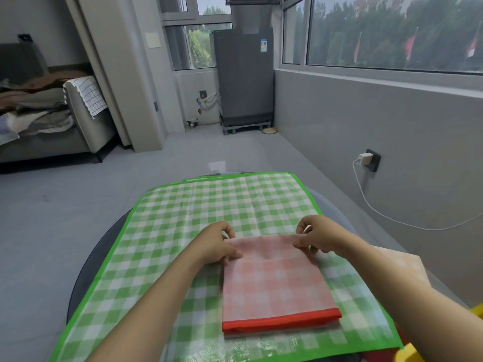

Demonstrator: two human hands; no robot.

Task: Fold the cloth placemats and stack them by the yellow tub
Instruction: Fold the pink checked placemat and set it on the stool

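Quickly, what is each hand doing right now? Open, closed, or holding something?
Left hand: pinches the far left corner of the folded red placemat.
Right hand: pinches the far right corner of the same placemat.

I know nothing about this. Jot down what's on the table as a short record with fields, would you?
Setting: dark round table, indoor room
Being folded: red checked placemat, folded, lying on the green one
Underneath: green checked placemat, spread flat
Left hand: pinches the red mat's far left corner
Right hand: pinches its far right corner
Yellow tub: only an edge shows, lower right
Also: pale orange cloth under the right forearm
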